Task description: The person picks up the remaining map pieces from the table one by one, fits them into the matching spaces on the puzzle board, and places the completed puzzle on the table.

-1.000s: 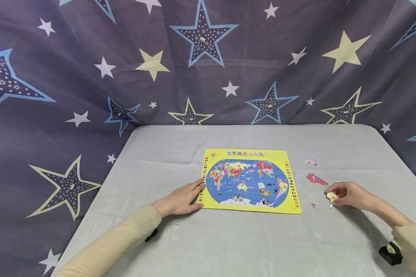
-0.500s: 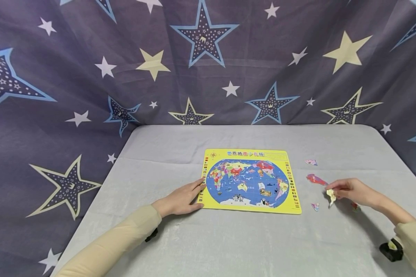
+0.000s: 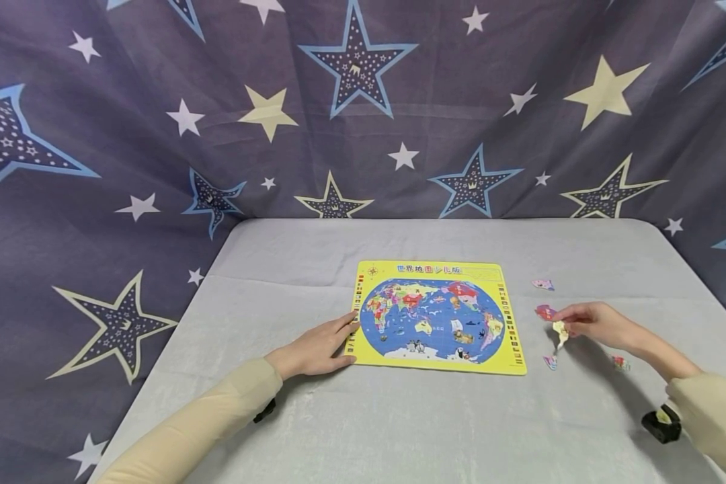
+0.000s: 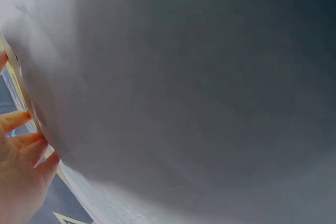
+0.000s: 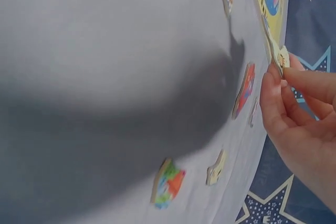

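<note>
A yellow-bordered world map puzzle board (image 3: pixel 438 368) lies flat on the grey table. My left hand (image 3: pixel 316 348) rests at its left edge, fingers fairly straight, fingertips on the yellow border. Right of the board, my right hand (image 3: pixel 601 326) pinches a pale yellow puzzle piece (image 3: pixel 560 331) between thumb and fingers, raised over the table. In the right wrist view this piece (image 5: pixel 282 59) hangs narrow end away from the hand. Beneath the hand lies a red puzzle piece (image 3: pixel 544 311), partly covered by the fingers. Below the held piece is a small pink-and-blue piece (image 3: pixel 550 363).
A pink-purple piece (image 3: pixel 542 284) lies farther back. A multicoloured piece (image 3: pixel 620 363) sits under the right forearm. Another pale yellow piece (image 5: pixel 215 169) shows in the right wrist view. A dark star-patterned cloth (image 3: pixel 363 148) hangs behind the table (image 3: pixel 435 430).
The right hand has picked up the pale yellow piece and moved left with it toward the board, uncovering the multicoloured piece. The left hand and board have stayed put.
</note>
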Demonstrator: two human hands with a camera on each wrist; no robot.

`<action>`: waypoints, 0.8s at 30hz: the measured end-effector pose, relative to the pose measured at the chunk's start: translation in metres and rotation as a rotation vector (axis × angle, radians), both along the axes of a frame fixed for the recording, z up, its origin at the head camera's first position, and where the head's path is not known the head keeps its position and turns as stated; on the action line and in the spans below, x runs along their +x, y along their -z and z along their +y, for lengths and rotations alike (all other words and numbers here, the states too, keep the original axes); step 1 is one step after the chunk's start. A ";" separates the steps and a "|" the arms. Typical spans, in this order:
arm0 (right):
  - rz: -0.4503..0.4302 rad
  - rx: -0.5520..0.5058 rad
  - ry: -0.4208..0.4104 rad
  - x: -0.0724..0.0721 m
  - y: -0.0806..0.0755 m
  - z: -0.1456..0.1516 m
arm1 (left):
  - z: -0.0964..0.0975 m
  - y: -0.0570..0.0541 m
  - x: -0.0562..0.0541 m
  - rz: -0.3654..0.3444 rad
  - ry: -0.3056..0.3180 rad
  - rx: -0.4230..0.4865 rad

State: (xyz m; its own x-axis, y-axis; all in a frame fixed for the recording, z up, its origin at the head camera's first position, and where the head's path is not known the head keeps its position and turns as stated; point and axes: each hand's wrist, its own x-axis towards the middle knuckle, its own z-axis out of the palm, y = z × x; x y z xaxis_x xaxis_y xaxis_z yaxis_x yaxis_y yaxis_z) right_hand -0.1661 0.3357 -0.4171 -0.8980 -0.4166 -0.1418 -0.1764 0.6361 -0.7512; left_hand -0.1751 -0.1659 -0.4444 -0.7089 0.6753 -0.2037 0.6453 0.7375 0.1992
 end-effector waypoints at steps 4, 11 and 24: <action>0.009 -0.021 -0.005 -0.004 -0.001 -0.008 | 0.000 0.000 0.000 0.004 0.003 -0.002; -0.019 -0.015 0.012 -0.010 -0.001 -0.021 | 0.000 0.000 0.000 0.003 0.005 -0.001; -0.013 -0.047 -0.007 -0.019 0.001 -0.039 | 0.000 -0.001 0.001 -0.004 -0.002 -0.007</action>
State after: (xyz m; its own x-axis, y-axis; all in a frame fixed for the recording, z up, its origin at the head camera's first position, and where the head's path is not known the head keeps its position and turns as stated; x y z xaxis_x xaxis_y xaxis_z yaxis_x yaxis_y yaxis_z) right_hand -0.1856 0.2966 -0.4185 -0.8932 -0.4293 -0.1336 -0.1709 0.5990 -0.7823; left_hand -0.1741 -0.1660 -0.4432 -0.7090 0.6727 -0.2117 0.6433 0.7399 0.1967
